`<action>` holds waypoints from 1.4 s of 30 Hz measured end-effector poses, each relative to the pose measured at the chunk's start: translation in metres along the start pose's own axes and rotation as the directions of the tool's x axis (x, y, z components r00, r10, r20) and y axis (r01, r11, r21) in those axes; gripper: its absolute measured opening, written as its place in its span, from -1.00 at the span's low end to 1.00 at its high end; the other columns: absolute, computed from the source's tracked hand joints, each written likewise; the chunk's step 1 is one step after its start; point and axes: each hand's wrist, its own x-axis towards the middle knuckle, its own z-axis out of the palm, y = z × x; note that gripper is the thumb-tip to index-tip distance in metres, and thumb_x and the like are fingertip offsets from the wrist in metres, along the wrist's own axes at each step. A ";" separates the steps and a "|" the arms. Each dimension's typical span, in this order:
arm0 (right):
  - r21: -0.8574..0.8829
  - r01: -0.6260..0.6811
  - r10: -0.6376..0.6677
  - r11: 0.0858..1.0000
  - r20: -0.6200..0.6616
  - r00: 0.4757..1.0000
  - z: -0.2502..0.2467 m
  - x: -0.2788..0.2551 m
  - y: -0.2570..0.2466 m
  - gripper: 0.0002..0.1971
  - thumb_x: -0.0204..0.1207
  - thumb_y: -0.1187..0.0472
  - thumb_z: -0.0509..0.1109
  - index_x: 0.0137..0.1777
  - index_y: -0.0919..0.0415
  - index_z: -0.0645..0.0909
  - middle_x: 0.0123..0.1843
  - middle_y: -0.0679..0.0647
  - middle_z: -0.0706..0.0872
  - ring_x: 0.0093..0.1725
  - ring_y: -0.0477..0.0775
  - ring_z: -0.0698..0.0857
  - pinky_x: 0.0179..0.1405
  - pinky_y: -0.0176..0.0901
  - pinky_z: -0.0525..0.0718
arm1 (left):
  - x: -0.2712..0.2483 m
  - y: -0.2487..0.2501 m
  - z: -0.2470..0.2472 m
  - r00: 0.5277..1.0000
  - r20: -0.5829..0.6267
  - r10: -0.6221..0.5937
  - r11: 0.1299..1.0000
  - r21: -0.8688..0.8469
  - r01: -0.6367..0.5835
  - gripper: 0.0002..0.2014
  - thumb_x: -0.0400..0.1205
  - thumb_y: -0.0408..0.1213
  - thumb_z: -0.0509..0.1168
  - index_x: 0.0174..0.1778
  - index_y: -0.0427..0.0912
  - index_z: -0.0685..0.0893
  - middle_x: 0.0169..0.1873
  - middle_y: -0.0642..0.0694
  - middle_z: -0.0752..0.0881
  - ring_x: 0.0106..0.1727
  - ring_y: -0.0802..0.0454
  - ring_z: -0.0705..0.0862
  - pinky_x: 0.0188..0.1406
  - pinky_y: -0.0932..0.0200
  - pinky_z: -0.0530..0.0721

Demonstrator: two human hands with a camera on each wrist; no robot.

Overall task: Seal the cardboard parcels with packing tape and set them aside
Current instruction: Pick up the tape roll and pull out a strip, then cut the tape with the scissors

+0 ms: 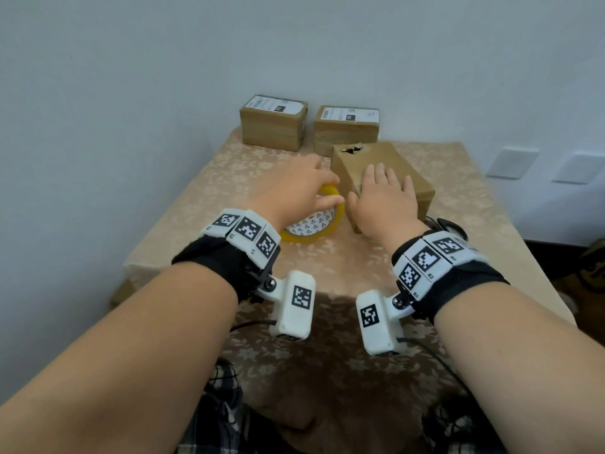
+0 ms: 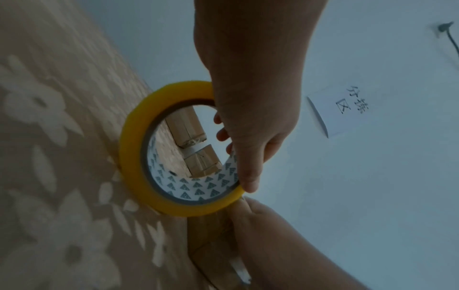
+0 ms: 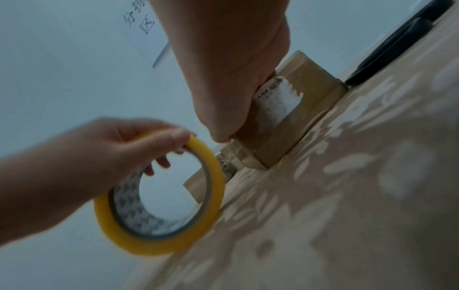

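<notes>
**One parcel under my palm, tape roll in my other hand**

One brown parcel point(image 1: 381, 178) sits in the middle of the table point(image 1: 474, 244), and it is the one I am working on. My right hand point(image 1: 381, 199) lies flat on its near end, fingers straight and spread. I judge that keeps it from sliding while tape goes on. A torn hole shows on its far top edge, and a scuffed white label remnant is stuck on its near side.

My left hand point(image 1: 296, 188) grasps the yellow tape roll point(image 1: 322, 226) just left of the parcel, thumb over the outer rim and fingertips hooked inside the patterned core. The roll stands tilted on edge, its low side at the tablecloth, close to the parcel's near corner. I take that as the spot to start a strip. I cannot tell whether a free end of tape is already pulled out.

Two more parcels point(image 1: 273, 122), both with printed labels on top, stand side by side at the far edge against the wall; likely that is where finished ones go. A black object point(image 1: 450, 226), only partly visible, lies just right of my right wrist. On the wall hangs a paper sign point(image 2: 340, 113) with handwritten characters.
</notes>
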 end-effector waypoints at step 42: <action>0.494 -0.096 0.246 0.864 -0.247 0.937 -0.057 -0.038 0.061 -0.73 0.65 0.21 0.26 0.32 0.15 0.54 0.09 0.13 0.69 0.12 0.25 0.63 0.17 0.05 0.48 | 0.012 0.009 -0.010 0.974 0.061 -0.219 0.972 -0.069 0.223 -0.71 0.59 -0.02 0.21 -0.15 -0.19 0.65 -0.09 -0.26 0.77 -0.07 -0.17 0.71 -0.11 -0.03 0.67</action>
